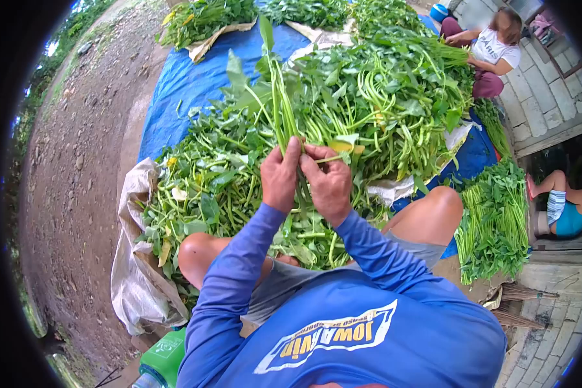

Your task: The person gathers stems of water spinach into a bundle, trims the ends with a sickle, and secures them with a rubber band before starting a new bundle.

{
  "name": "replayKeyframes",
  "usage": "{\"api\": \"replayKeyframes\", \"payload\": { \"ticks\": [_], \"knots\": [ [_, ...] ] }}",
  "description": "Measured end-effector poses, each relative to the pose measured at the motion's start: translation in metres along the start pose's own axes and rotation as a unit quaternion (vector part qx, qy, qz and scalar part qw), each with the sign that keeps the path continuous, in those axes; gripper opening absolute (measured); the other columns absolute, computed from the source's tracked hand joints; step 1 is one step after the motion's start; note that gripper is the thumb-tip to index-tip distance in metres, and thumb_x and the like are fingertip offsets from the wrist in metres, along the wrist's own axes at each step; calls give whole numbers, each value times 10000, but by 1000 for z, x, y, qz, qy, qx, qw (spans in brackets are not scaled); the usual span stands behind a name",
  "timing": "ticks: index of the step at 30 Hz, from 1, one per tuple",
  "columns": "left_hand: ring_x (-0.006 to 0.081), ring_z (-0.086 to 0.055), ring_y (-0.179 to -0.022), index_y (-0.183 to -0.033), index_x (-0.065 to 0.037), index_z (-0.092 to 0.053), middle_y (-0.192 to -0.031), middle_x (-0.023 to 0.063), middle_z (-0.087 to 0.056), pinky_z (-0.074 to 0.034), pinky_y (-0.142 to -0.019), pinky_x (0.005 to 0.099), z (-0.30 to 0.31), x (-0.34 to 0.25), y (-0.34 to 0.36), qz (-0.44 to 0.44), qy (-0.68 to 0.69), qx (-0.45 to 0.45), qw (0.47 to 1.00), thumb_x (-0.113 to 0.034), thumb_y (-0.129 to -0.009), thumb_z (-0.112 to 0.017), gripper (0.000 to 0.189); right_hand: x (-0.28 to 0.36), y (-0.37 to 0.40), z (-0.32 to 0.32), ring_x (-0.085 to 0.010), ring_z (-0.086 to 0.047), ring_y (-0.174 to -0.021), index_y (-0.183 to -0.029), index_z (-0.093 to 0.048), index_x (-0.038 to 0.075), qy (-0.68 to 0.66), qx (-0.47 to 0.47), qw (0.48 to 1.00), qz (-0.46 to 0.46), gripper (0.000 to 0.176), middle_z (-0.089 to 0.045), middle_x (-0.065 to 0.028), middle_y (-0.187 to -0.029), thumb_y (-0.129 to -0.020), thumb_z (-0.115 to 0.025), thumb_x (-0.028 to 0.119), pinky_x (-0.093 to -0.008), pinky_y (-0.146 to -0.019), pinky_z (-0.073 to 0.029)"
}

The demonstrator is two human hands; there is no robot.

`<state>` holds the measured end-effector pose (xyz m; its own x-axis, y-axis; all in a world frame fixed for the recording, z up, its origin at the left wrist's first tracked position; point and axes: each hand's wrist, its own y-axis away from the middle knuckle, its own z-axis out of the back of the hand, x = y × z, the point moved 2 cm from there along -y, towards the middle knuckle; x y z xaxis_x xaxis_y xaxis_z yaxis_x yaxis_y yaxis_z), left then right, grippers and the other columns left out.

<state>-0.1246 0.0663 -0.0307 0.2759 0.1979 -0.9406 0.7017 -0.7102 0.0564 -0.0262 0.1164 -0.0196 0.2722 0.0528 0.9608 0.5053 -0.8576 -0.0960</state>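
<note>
Head cam: left hand [280, 174] pinching the bunch of green stems [279, 107] between thumb and fingers, long axis running away from the person, leafy tips up over the big greens pile [381, 97]; right hand [330, 181] pinches too, right beside it.

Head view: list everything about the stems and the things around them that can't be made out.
In the head view:
- Lower ends of the green stems: hidden by the left hand and right hand.
- Middle of the blue tarp: covered by heaped greens.
- Small print on the green container: too small to read.
- Base of that container: cut off by the bottom edge.
</note>
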Motion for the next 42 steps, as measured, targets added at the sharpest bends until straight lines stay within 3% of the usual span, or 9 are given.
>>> {"api": "replayKeyframes", "payload": {
  "ticks": [11, 15, 19, 21, 26, 34, 36, 38, 42],
  "knots": [
    [118, -625, -742, -999, -50, -687, -847, 36, -660, -493, -648, 266, 33, -4, -31, 72, -54, -15, 996, -455, -1042, -638, 410, 16, 27, 12, -306, -639, -823, -906, -758, 67, 318, 143, 879, 324, 104, -674, -105, -886, -847, -825, 121, -429, -705, -490],
    [109, -549, -686, -974, -94, -597, -827, 3, -562, -461, -595, 249, 64, -27, -50, 95, 137, 41, 985, -437, -1078, -573, 359, 3, 76, 70, -332, -655, -852, -901, -732, 55, 319, 285, 903, 36, 50, -669, -132, -893, -885, -752, 97, -449, -752, -513],
    [89, -460, -664, -974, -107, -552, -804, -20, -484, -400, -539, 222, 78, -47, -48, 138, 287, 174, 932, -408, -1099, -537, 327, -6, 79, 133, -283, -693, -840, -1022, -730, 18, 548, 445, 694, -142, 149, -707, -132, -961, -876, -747, 40, -416, -740, -536],
    [82, -440, -653, -985, -102, -546, -799, -19, -479, -392, -531, 221, 73, -49, -44, 133, 281, 168, 936, -392, -1108, -523, 317, 44, 63, 92, -314, -713, -937, -1080, -718, 8, 370, 236, 897, -56, 213, -727, -136, -1104, -868, -734, 17, -460, -785, -552],
    [112, -496, -653, -975, -108, -569, -794, -6, -522, -398, -544, 250, 53, -43, -37, 133, 211, 130, 960, -432, -1094, -541, 346, 53, 40, 14, -332, -682, -967, -1007, -665, 32, 299, 223, 887, 273, 136, -716, -135, -1094, -918, -734, 108, -418, -829, -569],
    [97, -540, -694, -1011, -108, -594, -826, -6, -554, -467, -595, 247, 84, -50, -53, 31, 69, -87, 993, -393, -1064, -620, 291, -43, 70, 61, -334, -666, -898, -963, -676, 49, 337, 440, 832, 24, 230, -677, -152, -895, -1007, -629, 270, -436, -820, -555],
    [97, -548, -683, -1009, -104, -601, -825, -3, -567, -469, -599, 242, 90, -51, -56, 20, 73, -90, 993, -393, -1061, -628, 294, -53, 9, 82, -302, -702, -879, -958, -712, 48, 308, 271, 900, -143, 349, -725, -181, -962, -1032, -522, 332, -429, -821, -562],
    [103, -560, -679, -990, -78, -612, -815, 15, -586, -483, -609, 241, 87, -56, -50, 29, 59, -102, 993, -381, -1054, -644, 311, -74, -60, 107, -294, -728, -795, -1009, -737, 24, 431, 67, 900, 4, 309, -737, -197, -883, -988, -597, 298, -423, -749, -574],
    [109, -583, -677, -957, -33, -633, -799, 50, -621, -513, -629, 232, 78, -64, -48, 33, 53, -106, 992, -370, -1042, -668, 349, -139, -147, 145, -416, -732, -977, -997, -764, 34, 663, -13, 742, -98, 277, -746, -245, -1086, -934, -582, 233, -479, -905, -577]
  ]
}}
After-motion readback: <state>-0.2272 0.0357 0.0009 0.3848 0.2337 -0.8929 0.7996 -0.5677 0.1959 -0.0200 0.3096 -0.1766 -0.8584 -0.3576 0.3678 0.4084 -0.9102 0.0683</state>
